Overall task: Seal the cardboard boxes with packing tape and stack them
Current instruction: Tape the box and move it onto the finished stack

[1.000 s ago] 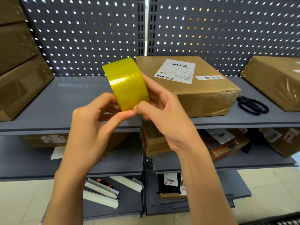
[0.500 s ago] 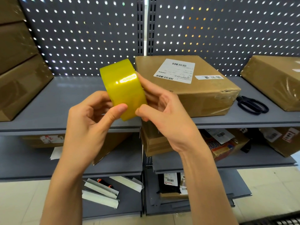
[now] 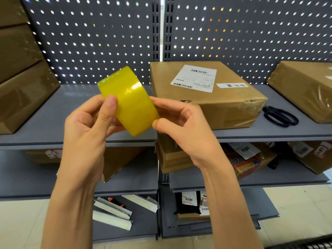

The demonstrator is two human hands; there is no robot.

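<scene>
Grey metal shelving [image 3: 53,126] runs across the room in tiers, backed by dark pegboard [image 3: 100,42] with light coming through its holes. On the top shelf sits a cardboard box [image 3: 206,103] bearing a white shipping label [image 3: 195,78], with black scissors [image 3: 280,116] just beside it on the right and another wrapped box [image 3: 305,90] further along. Stacked boxes [image 3: 19,78] stand at the far left, and more parcels fill the lower shelves above a pale tiled floor.

In front of the shelf edge, a roll of yellow packing tape [image 3: 131,103] is held in the air between both hands. The left hand [image 3: 86,130] grips it with the thumb pressed on the outer face; the right hand [image 3: 181,123] pinches its other side. Compared with a second ago, the left thumb has climbed from the roll's lower edge to its upper face, and the roll has tilted further.
</scene>
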